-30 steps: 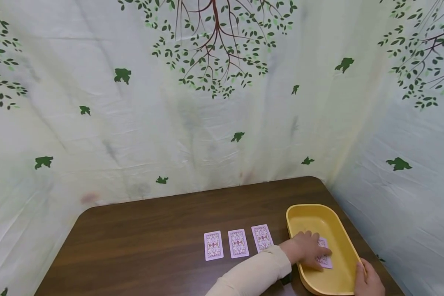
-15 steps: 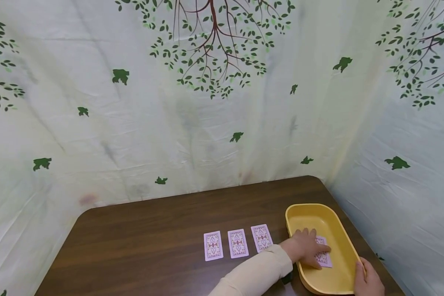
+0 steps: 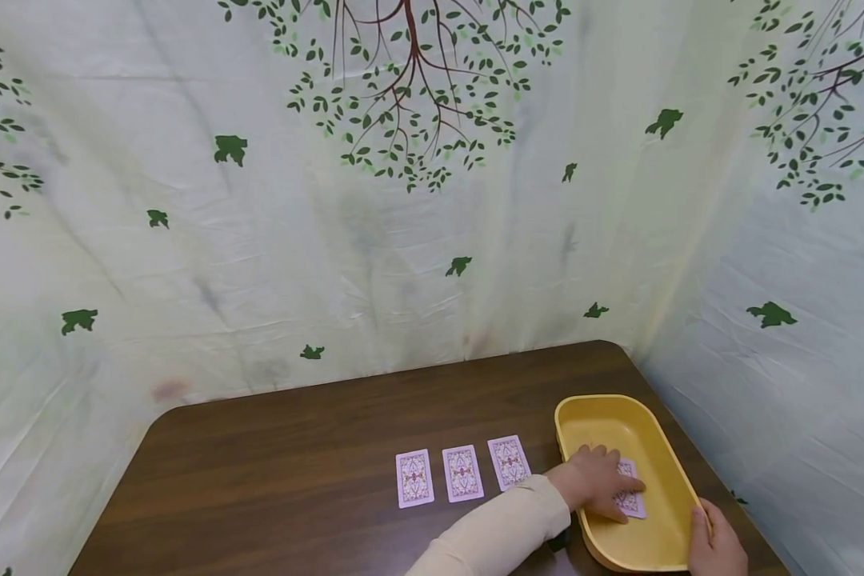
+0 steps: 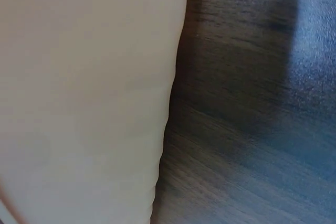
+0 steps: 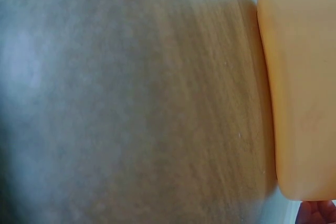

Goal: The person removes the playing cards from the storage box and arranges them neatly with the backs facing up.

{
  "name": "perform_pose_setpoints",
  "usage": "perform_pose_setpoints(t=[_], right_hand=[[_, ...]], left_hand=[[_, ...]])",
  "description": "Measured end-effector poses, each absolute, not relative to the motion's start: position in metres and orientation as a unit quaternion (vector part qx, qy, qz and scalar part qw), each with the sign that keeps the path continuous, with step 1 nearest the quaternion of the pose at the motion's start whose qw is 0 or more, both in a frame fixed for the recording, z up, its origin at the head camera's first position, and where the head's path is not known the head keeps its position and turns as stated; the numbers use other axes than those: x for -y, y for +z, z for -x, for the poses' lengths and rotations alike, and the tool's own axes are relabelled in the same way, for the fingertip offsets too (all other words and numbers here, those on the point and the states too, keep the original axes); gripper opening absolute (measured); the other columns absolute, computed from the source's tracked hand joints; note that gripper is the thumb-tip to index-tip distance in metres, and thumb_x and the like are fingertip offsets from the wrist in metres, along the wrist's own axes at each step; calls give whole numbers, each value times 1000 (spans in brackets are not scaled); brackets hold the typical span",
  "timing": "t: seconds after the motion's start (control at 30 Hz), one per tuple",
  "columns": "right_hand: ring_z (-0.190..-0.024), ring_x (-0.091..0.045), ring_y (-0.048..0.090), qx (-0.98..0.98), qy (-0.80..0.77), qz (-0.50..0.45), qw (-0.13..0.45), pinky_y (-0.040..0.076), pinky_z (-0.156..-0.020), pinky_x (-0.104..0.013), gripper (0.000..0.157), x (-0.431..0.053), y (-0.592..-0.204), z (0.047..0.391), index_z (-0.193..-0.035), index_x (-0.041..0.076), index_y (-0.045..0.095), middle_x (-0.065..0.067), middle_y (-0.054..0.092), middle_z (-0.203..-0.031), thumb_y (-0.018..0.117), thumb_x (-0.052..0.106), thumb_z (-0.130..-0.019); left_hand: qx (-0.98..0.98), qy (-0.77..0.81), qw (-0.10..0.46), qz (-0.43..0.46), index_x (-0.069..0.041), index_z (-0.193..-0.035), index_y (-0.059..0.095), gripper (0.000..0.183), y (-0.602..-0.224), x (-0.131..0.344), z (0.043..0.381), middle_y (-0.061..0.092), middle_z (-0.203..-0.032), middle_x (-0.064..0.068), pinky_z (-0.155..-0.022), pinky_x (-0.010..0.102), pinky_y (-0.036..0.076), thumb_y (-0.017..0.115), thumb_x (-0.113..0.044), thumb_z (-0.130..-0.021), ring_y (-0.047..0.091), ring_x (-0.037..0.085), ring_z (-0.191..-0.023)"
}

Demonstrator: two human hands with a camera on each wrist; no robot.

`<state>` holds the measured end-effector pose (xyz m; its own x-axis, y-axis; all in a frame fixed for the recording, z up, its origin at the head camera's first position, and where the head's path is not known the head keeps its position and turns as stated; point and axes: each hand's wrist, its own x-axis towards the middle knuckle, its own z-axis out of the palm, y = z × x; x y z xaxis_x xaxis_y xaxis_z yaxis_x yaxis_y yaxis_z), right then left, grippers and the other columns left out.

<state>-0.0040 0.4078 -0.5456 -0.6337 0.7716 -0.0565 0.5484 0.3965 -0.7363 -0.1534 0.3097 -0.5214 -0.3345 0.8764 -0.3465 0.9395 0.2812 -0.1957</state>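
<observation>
In the head view a yellow tray (image 3: 673, 512) stands at the table's right end. My left hand (image 3: 599, 480) reaches over its near-left rim and lies palm down on a patterned playing card (image 3: 630, 506) on the tray floor. Its fingers are spread, the index lying across the card and the thumb by its lower edge; they hide part of the card. My right hand (image 3: 718, 544) grips the tray's right rim, thumb on the inner side. The right wrist view shows the tray's outer wall (image 5: 310, 87) with fingertips (image 5: 315, 213) at its lower corner.
Left of the tray, three purple-backed cards lie face down in a row: a left card (image 3: 414, 478), a middle card (image 3: 463, 474) and a right card (image 3: 509, 460), the last partly behind my sleeve (image 3: 504, 528). A leaf-patterned curtain (image 3: 374, 264) borders the brown table (image 3: 259, 472).
My left hand's fingers shift slightly over the card, leaving a little less of it showing than half a second ago. The right hand and the tray stay in place.
</observation>
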Motion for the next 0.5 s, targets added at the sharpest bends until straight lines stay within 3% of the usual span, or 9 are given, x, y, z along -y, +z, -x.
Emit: perform_pose_setpoints(t=[0.5], right_hand=[[-57,-20,50,818,381,409,134,39,-56,-33,46,-410,-547,5,-120,-9,44,-21,56,-80,30,30,-99]], left_hand=[[-780,-204,70,-587,-57,-136,24,57,-528,-315,154,34,-129,-14,-93,29,28,43,-66,-83,36,5,-108]])
